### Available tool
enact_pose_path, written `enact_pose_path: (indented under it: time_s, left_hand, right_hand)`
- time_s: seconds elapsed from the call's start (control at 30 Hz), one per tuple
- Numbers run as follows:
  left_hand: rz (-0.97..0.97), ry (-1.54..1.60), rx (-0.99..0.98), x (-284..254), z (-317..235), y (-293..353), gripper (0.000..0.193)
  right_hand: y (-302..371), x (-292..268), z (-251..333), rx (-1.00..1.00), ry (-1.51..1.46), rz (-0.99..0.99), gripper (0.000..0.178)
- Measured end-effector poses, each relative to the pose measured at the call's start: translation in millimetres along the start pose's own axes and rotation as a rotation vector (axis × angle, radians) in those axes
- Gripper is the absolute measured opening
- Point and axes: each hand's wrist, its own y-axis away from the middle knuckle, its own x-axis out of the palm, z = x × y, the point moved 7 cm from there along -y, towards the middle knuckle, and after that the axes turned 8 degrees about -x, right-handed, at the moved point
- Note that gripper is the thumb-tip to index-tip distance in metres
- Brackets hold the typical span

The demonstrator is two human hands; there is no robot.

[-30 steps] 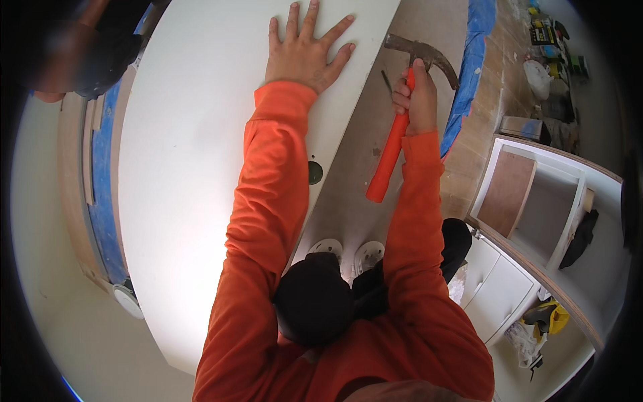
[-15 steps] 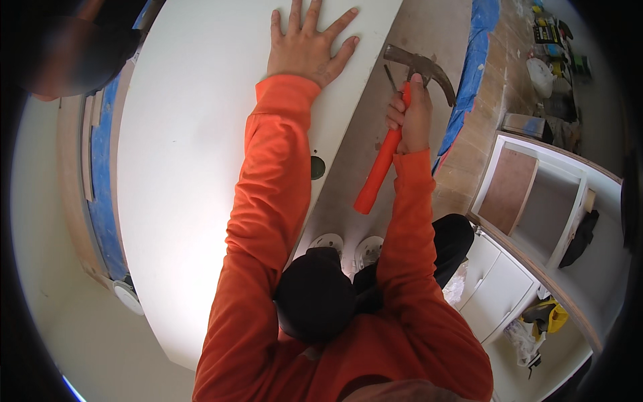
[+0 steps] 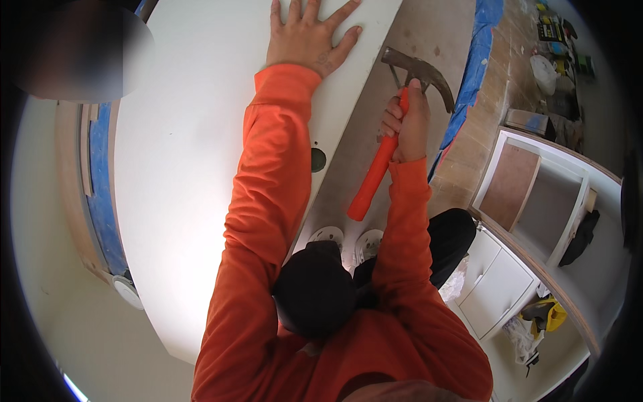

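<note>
My left hand (image 3: 305, 41) lies flat with fingers spread on a large white door panel (image 3: 181, 147). Near the panel's right edge, beside my left forearm, is a round hole (image 3: 318, 160). My right hand (image 3: 414, 124) is wrapped round the orange handle of a claw hammer (image 3: 370, 184), held to the right of the panel. The hammer's dark metal head is at the top, my thumb just below it, and the handle's end points down toward my feet. A thin dark rod (image 3: 394, 76) sticks out by my right fingers; its lower part is hidden.
An open white cabinet (image 3: 506, 191) with shelves stands at the right. Blue sheeting (image 3: 469, 80) runs along the floor past the hammer. Several bags and tools (image 3: 552, 74) lie at the far right. A blurred shape fills the upper left corner. My shoes (image 3: 328, 236) are below the hammer.
My left hand appears slightly farther up the picture, still flat on the panel. The hammer and my right hand have shifted slightly down and left.
</note>
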Motion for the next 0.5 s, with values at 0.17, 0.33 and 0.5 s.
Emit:
enact_pose_path:
  time_s: [0.17, 0.33, 0.5]
  left_hand:
    - [0.005, -0.002, 0.005, 2.6, -1.8, 0.7, 0.052]
    - [0.023, 0.025, 0.012, 4.2, 0.4, 1.1, 0.052]
    - [0.0, -0.003, 0.003, 4.1, 2.1, -0.3, 0.053]
  right_hand:
    - [15.3, 10.8, -6.3, 0.05, 0.002, -0.027, 0.04]
    - [21.1, -3.0, -8.5, 0.051, -0.099, -0.093, 0.04]
    - [23.5, 3.5, -8.0, 0.057, -0.018, -0.012, 0.04]
